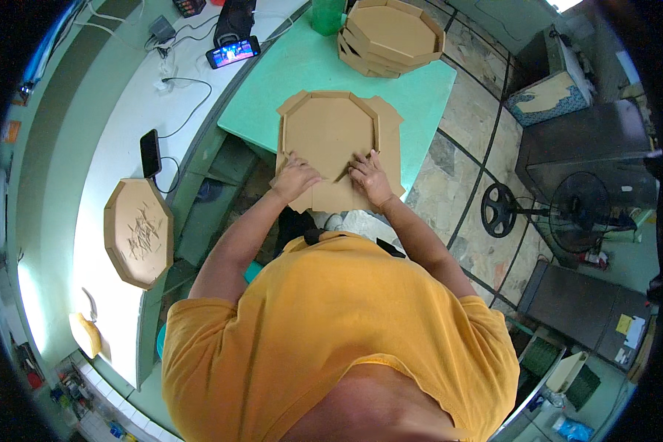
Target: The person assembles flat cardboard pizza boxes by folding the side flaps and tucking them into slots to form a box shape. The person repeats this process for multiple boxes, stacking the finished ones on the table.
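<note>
A brown octagonal cardboard pizza box lies partly folded on the green table, in front of my body. Its far and right-hand walls stand up, while flat flaps stick out at the right and near sides. My left hand is at its near left edge, fingers bent over the cardboard and thumb toward the middle. At the near right, my right hand has curled fingers pinching a wall near the corner. Between the hands, a dark slit or shadow shows in the cardboard. The undersides of both hands are hidden.
Folded octagonal boxes are stacked at the green table's far end, beside a green container. On the white counter left are a lit phone, a dark phone, cables and a cardboard tray of small scraps. A fan stands right.
</note>
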`<action>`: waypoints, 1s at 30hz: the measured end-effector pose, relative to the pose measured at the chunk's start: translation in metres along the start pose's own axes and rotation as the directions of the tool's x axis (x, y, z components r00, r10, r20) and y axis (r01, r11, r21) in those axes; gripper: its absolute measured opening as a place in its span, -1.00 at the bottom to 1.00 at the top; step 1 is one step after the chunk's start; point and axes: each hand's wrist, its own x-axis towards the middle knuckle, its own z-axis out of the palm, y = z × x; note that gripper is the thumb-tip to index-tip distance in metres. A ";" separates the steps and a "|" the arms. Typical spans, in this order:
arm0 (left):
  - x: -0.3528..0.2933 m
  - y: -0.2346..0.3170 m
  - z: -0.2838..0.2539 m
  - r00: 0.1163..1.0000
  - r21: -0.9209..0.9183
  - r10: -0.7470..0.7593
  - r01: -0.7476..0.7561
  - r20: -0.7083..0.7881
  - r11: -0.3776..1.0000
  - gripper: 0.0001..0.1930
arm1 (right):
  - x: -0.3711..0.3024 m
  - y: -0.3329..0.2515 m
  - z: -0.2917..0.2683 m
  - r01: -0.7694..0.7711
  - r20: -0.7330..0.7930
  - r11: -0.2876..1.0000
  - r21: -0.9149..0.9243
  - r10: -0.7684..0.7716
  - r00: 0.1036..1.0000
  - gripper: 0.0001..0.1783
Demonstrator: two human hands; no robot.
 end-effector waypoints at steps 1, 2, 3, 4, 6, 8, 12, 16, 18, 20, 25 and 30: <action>0.001 0.004 0.001 1.000 0.013 -0.022 0.022 -0.012 1.000 -0.80 | -0.003 -0.002 -0.003 0.025 0.021 0.998 -0.050 -0.024 0.999 -0.64; 0.002 0.007 0.003 0.998 0.024 -0.028 0.029 -0.053 0.999 -0.81 | -0.005 -0.004 -0.006 0.037 0.071 0.994 -0.100 -0.030 0.997 -0.55; 0.002 0.009 0.004 0.997 -0.014 -0.071 0.071 -0.030 0.997 -0.80 | -0.009 -0.006 -0.010 0.058 0.101 0.994 -0.090 -0.048 0.994 -0.45; 0.002 0.009 0.006 0.995 -0.057 -0.097 0.095 -0.036 0.994 -0.79 | -0.012 -0.008 -0.015 0.061 0.158 0.995 -0.082 -0.048 0.986 -0.35; 0.002 0.007 0.009 0.995 -0.066 -0.088 0.085 -0.041 0.994 -0.75 | -0.016 -0.012 -0.022 0.076 0.233 0.992 -0.105 -0.050 0.971 -0.21; -0.002 0.003 0.012 0.998 0.006 -0.054 0.054 0.021 0.999 -0.71 | -0.018 -0.018 -0.027 0.098 0.226 0.988 -0.123 -0.068 0.972 -0.12; -0.013 -0.007 0.012 0.977 -0.020 0.166 -0.171 -0.134 0.985 -0.67 | -0.014 -0.021 -0.029 0.074 0.200 0.986 -0.150 -0.042 0.979 -0.21; -0.019 -0.007 0.008 0.973 -0.047 0.161 -0.171 -0.167 0.984 -0.65 | -0.001 -0.010 -0.025 -0.079 0.282 0.994 -0.078 0.098 0.954 -0.50; -0.014 -0.003 0.008 0.991 -0.105 0.004 -0.018 -0.135 0.994 -0.65 | 0.010 -0.005 -0.018 -0.180 0.259 0.983 -0.023 0.180 0.949 -0.64; -0.003 0.003 0.012 0.963 -0.180 -0.266 0.255 -0.037 0.950 -0.68 | 0.019 -0.006 -0.006 -0.253 0.136 0.967 0.006 0.250 0.959 -0.73; 0.004 0.012 0.015 0.950 -0.160 -0.237 0.207 -0.203 0.965 -0.71 | 0.026 -0.006 0.008 -0.277 0.019 0.947 0.162 0.277 0.961 -0.78; -0.002 0.015 0.012 0.959 0.048 -0.044 0.060 -0.279 0.997 -0.71 | 0.016 -0.005 0.001 0.021 -0.007 0.998 0.061 -0.020 1.000 -0.80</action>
